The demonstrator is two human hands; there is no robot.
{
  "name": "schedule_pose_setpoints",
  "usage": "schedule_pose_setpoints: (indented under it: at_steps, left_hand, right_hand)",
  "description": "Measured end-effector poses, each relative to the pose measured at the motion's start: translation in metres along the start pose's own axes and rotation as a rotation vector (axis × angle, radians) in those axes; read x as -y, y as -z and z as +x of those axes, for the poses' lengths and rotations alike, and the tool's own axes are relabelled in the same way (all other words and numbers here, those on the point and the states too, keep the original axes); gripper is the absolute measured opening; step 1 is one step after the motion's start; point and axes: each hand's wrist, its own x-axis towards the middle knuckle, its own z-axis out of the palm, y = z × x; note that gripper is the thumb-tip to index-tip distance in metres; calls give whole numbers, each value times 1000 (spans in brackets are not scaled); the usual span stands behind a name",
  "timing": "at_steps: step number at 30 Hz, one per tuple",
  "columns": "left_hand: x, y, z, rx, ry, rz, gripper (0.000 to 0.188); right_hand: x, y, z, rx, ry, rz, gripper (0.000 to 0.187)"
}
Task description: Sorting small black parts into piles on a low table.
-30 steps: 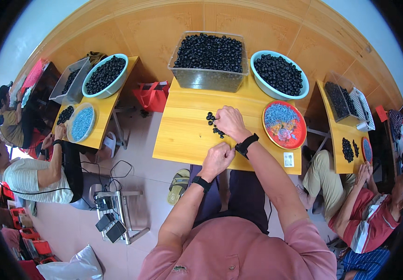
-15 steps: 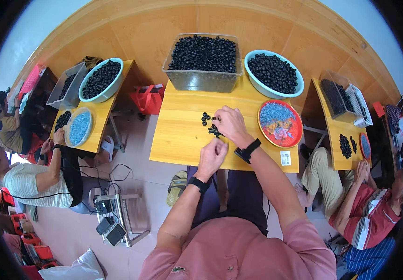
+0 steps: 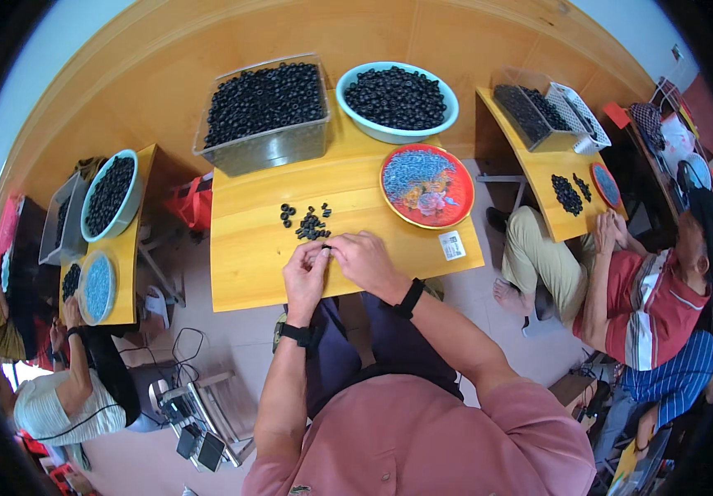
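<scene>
My left hand (image 3: 305,274) and my right hand (image 3: 366,258) meet over the near edge of the yellow table (image 3: 245,277). Their fingertips are pinched together around a small black part (image 3: 326,245), most of which the fingers cover. Just beyond the hands lies a loose pile of small black parts (image 3: 312,227). A few black rings (image 3: 287,212) sit to the left of that pile. To the right, a round red tray (image 3: 458,194) with a flower print holds many small blue-grey pieces (image 3: 417,171).
A clear bin (image 3: 269,153) and a light-blue basin (image 3: 398,128), both full of black rings, stand at the table's back. A white printed card (image 3: 451,245) lies near the right edge. People work at side tables left (image 3: 137,240) and right (image 3: 530,186).
My right hand has left the black pile and come back toward me to meet my left hand, fingertips together on a small black part. The view has turned to the right.
</scene>
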Motion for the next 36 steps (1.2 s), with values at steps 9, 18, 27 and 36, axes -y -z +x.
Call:
schedule_pose_setpoints:
  at_steps: [9,18,27,36]
  left_hand:
    - [1,-2,-5,7,-38,156,20]
    - [-10,-5,-4,43,-14,230,17]
    - [-8,-4,-4,54,-44,249,14]
    - [-6,-4,-5,48,-49,188,14]
  right_hand:
    - [-7,22,-8,52,-86,102,9]
    - [-93,140,0,73,-422,-446,8]
    - [-106,132,0,208,-477,-515,11]
    - [-99,127,5,192,-457,-579,11]
